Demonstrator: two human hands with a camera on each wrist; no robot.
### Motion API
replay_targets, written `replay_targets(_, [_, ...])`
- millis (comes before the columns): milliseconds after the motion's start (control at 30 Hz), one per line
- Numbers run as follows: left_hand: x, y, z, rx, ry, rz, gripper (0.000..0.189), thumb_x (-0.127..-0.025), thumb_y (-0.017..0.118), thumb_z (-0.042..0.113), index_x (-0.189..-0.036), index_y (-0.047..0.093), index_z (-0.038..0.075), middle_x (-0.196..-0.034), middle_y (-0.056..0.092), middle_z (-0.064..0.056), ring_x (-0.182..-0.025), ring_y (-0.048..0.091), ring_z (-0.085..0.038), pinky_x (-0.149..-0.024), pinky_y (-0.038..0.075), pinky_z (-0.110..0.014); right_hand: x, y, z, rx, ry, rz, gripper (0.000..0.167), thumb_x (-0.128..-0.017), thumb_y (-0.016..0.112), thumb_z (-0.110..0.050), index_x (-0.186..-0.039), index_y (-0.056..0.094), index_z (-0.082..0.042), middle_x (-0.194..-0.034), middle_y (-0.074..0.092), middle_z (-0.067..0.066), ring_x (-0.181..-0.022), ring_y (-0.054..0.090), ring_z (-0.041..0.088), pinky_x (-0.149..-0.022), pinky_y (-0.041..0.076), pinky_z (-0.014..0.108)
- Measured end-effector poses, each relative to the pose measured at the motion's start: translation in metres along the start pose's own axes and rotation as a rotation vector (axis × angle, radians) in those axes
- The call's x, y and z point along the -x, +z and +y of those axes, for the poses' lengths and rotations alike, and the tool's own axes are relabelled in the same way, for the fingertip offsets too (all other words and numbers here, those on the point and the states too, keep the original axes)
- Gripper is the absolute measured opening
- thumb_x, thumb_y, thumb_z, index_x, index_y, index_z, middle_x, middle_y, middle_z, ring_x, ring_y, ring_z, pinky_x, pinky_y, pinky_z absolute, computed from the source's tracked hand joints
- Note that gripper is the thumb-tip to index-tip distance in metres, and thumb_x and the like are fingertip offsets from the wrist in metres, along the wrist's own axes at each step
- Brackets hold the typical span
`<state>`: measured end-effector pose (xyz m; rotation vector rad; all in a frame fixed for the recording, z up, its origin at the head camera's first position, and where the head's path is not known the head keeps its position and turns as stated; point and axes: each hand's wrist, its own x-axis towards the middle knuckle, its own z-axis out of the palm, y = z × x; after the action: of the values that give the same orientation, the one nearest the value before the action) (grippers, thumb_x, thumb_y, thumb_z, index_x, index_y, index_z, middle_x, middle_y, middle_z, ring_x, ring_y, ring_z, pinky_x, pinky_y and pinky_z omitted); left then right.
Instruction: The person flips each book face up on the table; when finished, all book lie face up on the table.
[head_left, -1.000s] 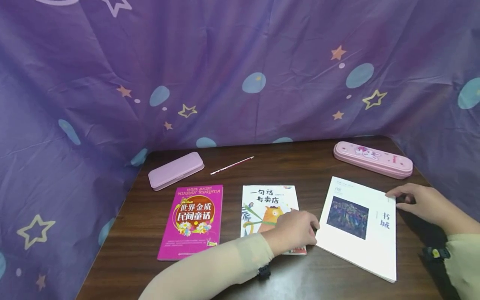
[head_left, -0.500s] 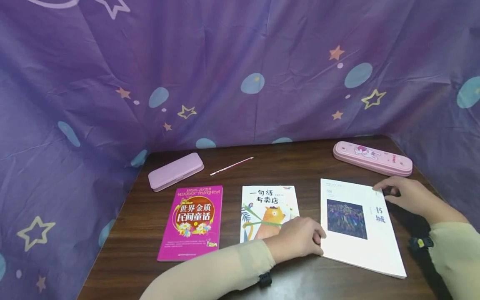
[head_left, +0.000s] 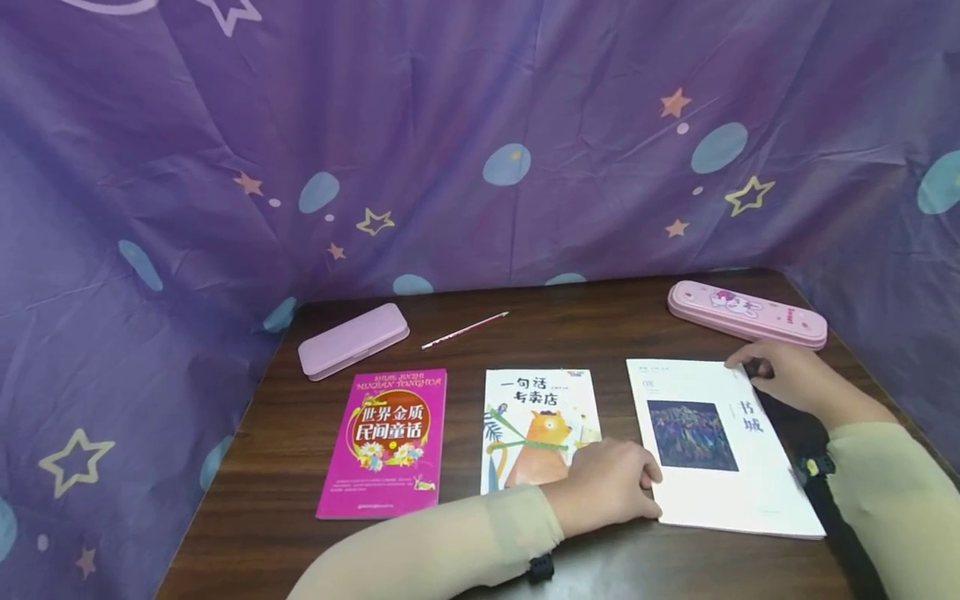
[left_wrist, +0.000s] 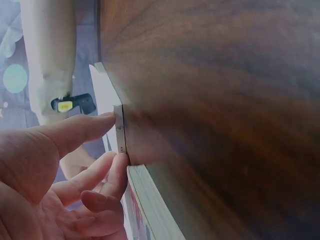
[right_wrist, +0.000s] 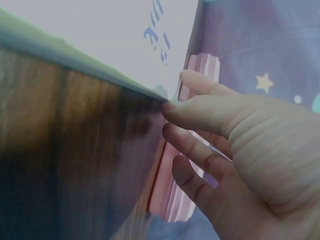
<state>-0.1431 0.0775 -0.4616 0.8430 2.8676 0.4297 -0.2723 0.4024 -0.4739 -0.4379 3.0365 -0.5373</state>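
A white book [head_left: 750, 500] with a dark square picture lies on the table, slightly tilted, at the right of the head view. My left hand [head_left: 611, 483] pinches its lower left corner; the left wrist view shows the thumb and a finger against the spine [left_wrist: 119, 127]. At the upper right corner, my right hand [head_left: 795, 379] holds the book between thumb and forefinger, the other fingers [right_wrist: 185, 175] loosely bent. Beneath my left forearm and hand, a picture book [head_left: 536, 425] with an orange animal on its cover is partly hidden.
A magenta book [head_left: 382, 450] lies at the left. Behind the books are a plain pink case [head_left: 352, 340], a pencil [head_left: 465, 330] and a pink pencil case [head_left: 742, 312] with a rabbit. A purple curtain [head_left: 420, 150] hangs at the table's back edge.
Both hands have turned the white book counterclockwise, its top edge swinging left and its lower right corner swinging right. My right hand has moved left; my left hand has shifted slightly right and nearer.
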Motion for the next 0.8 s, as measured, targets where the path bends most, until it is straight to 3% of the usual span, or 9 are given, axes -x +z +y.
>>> replay_targets(200, [0.000,0.001,0.004,-0.022,-0.017,0.008,0.029,-0.072,0.088,0.048,-0.098,0.076,0.044,-0.076,0.059,0.033,-0.070,0.052,0.010,-0.056,0.036,-0.018,-0.009,0.004,-0.012,0.020,0.001,0.012,0.037,-0.078,0.074,0.017,-0.111,0.075,0.000,-0.116,0.070,0.029,-0.098,0.066,0.048,-0.085,0.052,0.065])
replay_targets(400, [-0.001,0.002,0.004,-0.035,-0.014,0.002,0.027,-0.073,0.087,0.048,-0.097,0.076,0.043,-0.075,0.060,0.033,-0.070,0.052,0.009,-0.056,0.036,-0.019,-0.012,0.006,-0.018,0.038,0.016,0.010,0.037,-0.078,0.071,0.017,-0.111,0.075,-0.001,-0.116,0.070,0.029,-0.094,0.067,0.044,-0.084,0.051,0.065])
replay_targets(500, [-0.003,0.001,0.001,-0.020,0.006,-0.028,0.025,-0.077,0.085,0.048,-0.099,0.075,0.042,-0.077,0.060,0.033,-0.069,0.051,0.011,-0.056,0.036,-0.017,-0.010,0.003,-0.022,0.053,0.035,-0.004,0.038,-0.081,0.070,0.015,-0.115,0.073,-0.001,-0.120,0.069,0.030,-0.102,0.065,0.050,-0.090,0.049,0.068])
replay_targets(667, [0.001,-0.005,-0.010,0.049,0.057,-0.060,0.022,-0.086,0.078,0.046,-0.106,0.074,0.039,-0.082,0.060,0.032,-0.069,0.048,0.015,-0.057,0.035,-0.010,0.000,0.002,-0.032,0.089,0.102,-0.011,0.034,-0.091,0.071,-0.001,-0.125,0.069,-0.002,-0.129,0.064,0.031,-0.121,0.056,0.055,-0.100,0.039,0.074])
replay_targets(800, [0.010,-0.017,-0.024,0.121,0.057,-0.030,0.020,-0.096,0.067,0.043,-0.113,0.074,0.033,-0.087,0.067,0.027,-0.073,0.053,0.013,-0.062,0.039,-0.010,0.009,0.005,-0.044,0.103,0.110,0.013,0.042,-0.095,0.071,-0.020,-0.131,0.064,0.000,-0.136,0.058,0.032,-0.126,0.051,0.057,-0.102,0.035,0.076])
